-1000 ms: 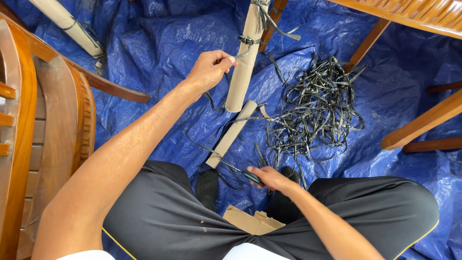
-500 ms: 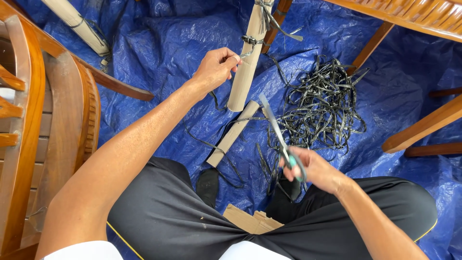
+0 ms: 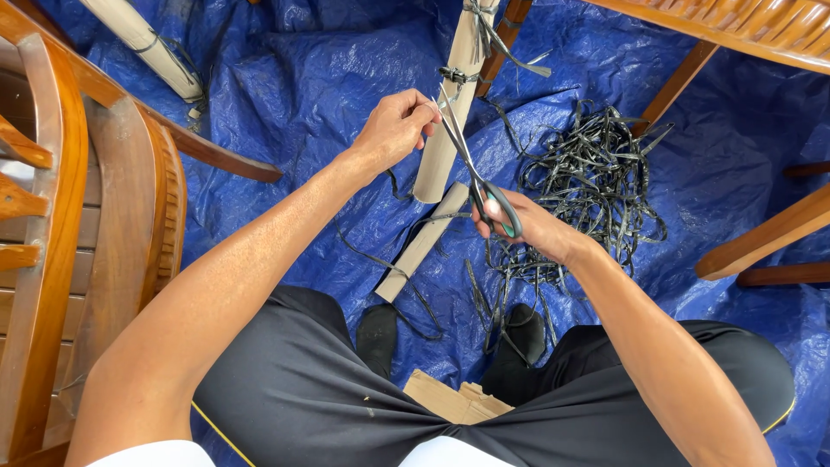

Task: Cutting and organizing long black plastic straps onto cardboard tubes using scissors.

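Observation:
My left hand (image 3: 396, 128) pinches a black plastic strap at the side of a long cardboard-wrapped piece (image 3: 453, 104) that stands upright over the blue tarp. My right hand (image 3: 529, 227) grips scissors (image 3: 469, 167) with a green-lined handle. Their blades point up and left, with the tips next to my left fingers and the strap. A second cardboard-wrapped piece (image 3: 422, 245) lies on the tarp just below, with loose straps around it.
A pile of cut black straps (image 3: 595, 182) lies right of my hands on the blue tarp (image 3: 303, 78). A wooden chair (image 3: 60, 225) stands at the left, more wooden furniture legs (image 3: 761, 242) at the right. Another wrapped leg (image 3: 147, 43) is at the top left.
My right hand picked the scissors up from the tarp near my knees and raised them to the strap held by my left hand. My left hand stayed on the wrapped piece.

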